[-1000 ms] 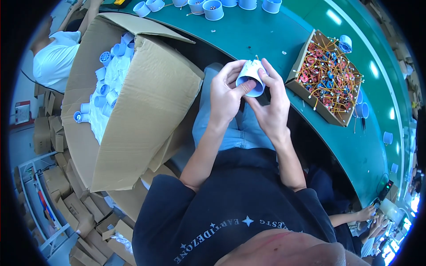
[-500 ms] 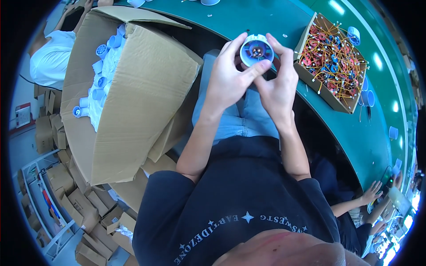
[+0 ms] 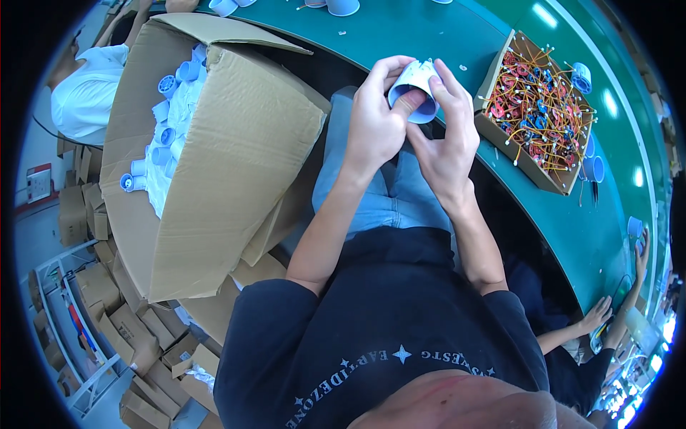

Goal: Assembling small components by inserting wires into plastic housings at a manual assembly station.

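Note:
Between both hands, above my lap, is a short, pale blue-white plastic cup-shaped housing (image 3: 416,84), tilted so its open mouth faces down toward me. My left hand (image 3: 381,118) grips its left side, with the thumb reaching into the mouth. On the right side, my right hand (image 3: 451,125) holds the wall with its fingers and thumb. The tilt hides most of the inside of the housing.
A shallow cardboard box (image 3: 564,187) of red and blue discs with orange wires sits on the green table (image 3: 389,36). At left stands a large carton (image 3: 214,193) of similar housings (image 3: 161,111). Co-workers' hands (image 3: 597,314) are at the table's right; another person (image 3: 89,93) is far left.
The housing has tipped in my hands, so its mouth points downward and its inside contacts are hidden. My left thumb has moved into the mouth. A co-worker's arm reaches farther along the table.

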`<control>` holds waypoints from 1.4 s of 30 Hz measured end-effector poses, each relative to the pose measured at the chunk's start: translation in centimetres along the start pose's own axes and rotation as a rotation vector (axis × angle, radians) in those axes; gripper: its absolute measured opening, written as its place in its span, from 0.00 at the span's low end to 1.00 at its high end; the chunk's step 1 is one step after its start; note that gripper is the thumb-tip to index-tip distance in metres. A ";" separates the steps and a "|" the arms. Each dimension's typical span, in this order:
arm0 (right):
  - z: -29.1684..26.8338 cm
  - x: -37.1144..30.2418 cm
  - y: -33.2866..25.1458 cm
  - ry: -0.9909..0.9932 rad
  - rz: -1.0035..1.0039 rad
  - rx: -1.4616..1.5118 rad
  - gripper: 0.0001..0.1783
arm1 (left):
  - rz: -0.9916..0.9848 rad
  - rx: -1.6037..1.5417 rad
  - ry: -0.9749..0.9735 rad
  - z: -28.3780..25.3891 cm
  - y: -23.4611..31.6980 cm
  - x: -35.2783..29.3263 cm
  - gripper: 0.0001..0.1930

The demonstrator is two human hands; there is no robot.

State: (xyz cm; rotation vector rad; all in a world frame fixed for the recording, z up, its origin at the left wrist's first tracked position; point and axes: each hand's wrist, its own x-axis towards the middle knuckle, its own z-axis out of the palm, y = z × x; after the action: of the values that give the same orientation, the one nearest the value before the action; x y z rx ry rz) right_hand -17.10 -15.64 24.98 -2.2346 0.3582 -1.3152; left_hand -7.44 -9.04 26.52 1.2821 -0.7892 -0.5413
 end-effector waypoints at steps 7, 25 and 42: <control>1.1 0.3 -0.9 0.089 0.033 0.005 0.38 | 0.120 0.171 0.054 0.1 0.0 -0.1 0.19; 1.4 0.5 1.8 -0.104 0.173 0.200 0.36 | 0.097 -0.254 -0.152 -4.0 -1.9 5.0 0.18; 6.5 3.8 3.3 -0.088 0.352 0.019 0.31 | 0.134 -0.090 -0.118 -6.4 -5.4 9.2 0.15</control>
State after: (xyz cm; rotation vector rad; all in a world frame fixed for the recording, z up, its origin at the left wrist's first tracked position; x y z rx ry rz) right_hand -9.51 -18.22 23.34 -2.0861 0.6681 -1.0276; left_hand 3.75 -13.08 22.64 1.1137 -0.9321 -0.5415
